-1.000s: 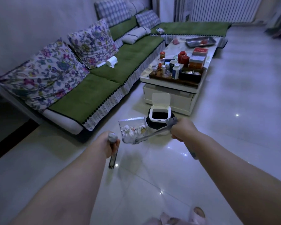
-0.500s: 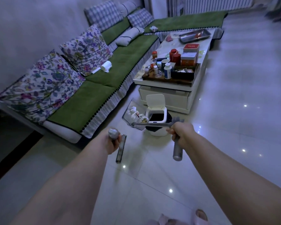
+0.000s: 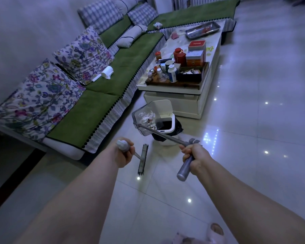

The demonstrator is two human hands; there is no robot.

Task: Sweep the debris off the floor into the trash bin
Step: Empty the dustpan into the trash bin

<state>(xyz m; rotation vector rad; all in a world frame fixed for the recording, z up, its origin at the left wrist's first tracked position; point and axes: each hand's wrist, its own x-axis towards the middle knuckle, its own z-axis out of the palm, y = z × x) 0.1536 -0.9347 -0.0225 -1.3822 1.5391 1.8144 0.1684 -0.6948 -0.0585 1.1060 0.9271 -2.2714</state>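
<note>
My right hand (image 3: 195, 154) grips the grey handle of a long-handled dustpan (image 3: 139, 118). The pan is lifted and tilted against the left rim of the white trash bin (image 3: 167, 123), whose lid stands open. White crumpled debris (image 3: 147, 118) lies in the pan, right at the bin's dark opening. My left hand (image 3: 124, 153) holds the top of a broom handle. The broom head (image 3: 142, 159) hangs just above the glossy tiled floor, in front of the bin.
A green sofa (image 3: 102, 95) with floral cushions runs along the left. A white coffee table (image 3: 188, 101) crowded with jars, boxes and a tray stands directly behind the bin. Open tiled floor (image 3: 253, 138) spreads to the right. A slippered foot (image 3: 216, 231) shows at the bottom.
The dustpan rose from the floor left of the bin and now tilts against the bin's rim. My right hand turned the handle upward. The broom shifted slightly right.
</note>
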